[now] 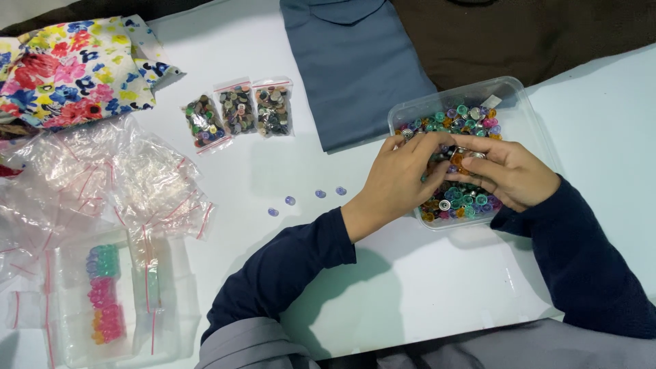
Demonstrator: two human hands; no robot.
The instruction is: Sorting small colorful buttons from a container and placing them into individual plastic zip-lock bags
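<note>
A clear plastic tub at the right holds many small coloured buttons. Both hands are over its middle. My left hand reaches in from the left, fingers bent down into the buttons. My right hand comes from the right, its fingertips meeting the left hand's, pinching among the buttons; what each fingertip holds is hidden. Several pale purple buttons lie in a row on the white table, just left of my left hand.
Three small zip bags of dark mixed buttons lie at the top centre. A pile of empty clear zip bags and a clear box with sorted coloured buttons sit at the left. Floral cloth, blue cloth and brown cloth lie along the far edge.
</note>
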